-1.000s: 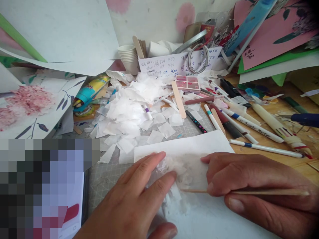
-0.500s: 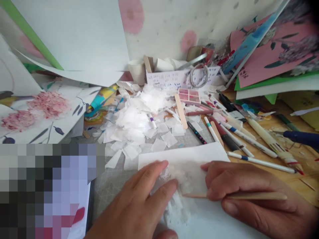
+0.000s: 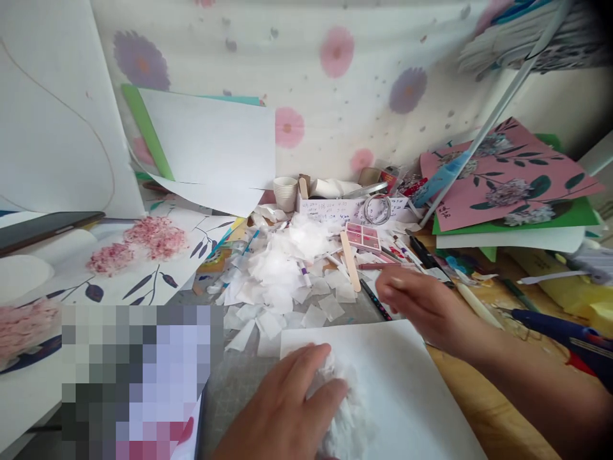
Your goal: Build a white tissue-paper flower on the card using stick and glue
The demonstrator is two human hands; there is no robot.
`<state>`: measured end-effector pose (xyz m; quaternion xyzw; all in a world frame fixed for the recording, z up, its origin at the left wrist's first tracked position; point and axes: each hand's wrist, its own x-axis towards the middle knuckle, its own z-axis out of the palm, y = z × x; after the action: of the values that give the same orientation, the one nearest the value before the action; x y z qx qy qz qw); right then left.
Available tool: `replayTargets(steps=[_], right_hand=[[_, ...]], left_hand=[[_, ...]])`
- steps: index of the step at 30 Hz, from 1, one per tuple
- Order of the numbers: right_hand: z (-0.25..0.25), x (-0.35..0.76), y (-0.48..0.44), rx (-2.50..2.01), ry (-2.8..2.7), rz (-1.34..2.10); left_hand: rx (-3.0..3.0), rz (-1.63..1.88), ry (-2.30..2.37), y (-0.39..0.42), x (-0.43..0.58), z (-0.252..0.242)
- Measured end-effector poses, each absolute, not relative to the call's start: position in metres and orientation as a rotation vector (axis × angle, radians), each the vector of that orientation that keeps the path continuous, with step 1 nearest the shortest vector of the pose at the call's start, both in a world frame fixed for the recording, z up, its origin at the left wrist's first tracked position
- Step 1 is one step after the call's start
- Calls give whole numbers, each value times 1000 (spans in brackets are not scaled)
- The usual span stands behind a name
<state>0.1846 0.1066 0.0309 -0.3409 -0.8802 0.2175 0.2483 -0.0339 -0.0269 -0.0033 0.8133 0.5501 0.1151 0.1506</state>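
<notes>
My left hand [image 3: 297, 402] lies with its fingers apart over a clump of crumpled white tissue [image 3: 352, 409] on a white paper sheet [image 3: 407, 383]. Its index finger and thumb touch the clump, and part of the tissue is hidden under the hand. My right hand [image 3: 421, 306] is raised above the far right corner of the sheet, fingers curled closed. Whatever it may hold is hidden from view. Beside it lie a dark dotted pen [image 3: 376, 300] and a wooden craft stick [image 3: 350, 262].
A heap of white tissue squares [image 3: 272, 255] lies behind the sheet. At the right are a blue glue gun [image 3: 550, 322] and several markers. A pink palette [image 3: 363, 236], a paper cup [image 3: 285, 193] and a wire coil [image 3: 378, 209] stand farther back. Flower artwork [image 3: 156, 236] lies left.
My right hand has lifted away from the tissue clump, up and toward the markers; the thin wooden stick it held no longer shows. My left hand stays on the clump. The view has tilted up.
</notes>
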Motion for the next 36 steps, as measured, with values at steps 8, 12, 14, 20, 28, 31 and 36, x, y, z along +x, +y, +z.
replayTargets(steps=[8,12,14,20,28,31,36], right_hand=[[16,134,145,-1074,-2828,-372],[22,138,136,-1112,-2755,-336],[25,148,119,-1068,-2718,-268],[22,176,46,-591,-2680,-47],[18,180,33,-515,-2726,193],[28,191,39,-703,-2390,662],[35,199,41,-956,-1976,976]], left_hand=[[2268,307,1495,-23,-37,-4],[2257,329,1429,-21,-39,-6],[2243,387,1447,-24,-39,-3],[2163,388,1491,-25,-35,10],[2179,341,1537,-23,-35,8],[2199,338,1535,-23,-36,6],[2221,344,1522,-23,-37,3]])
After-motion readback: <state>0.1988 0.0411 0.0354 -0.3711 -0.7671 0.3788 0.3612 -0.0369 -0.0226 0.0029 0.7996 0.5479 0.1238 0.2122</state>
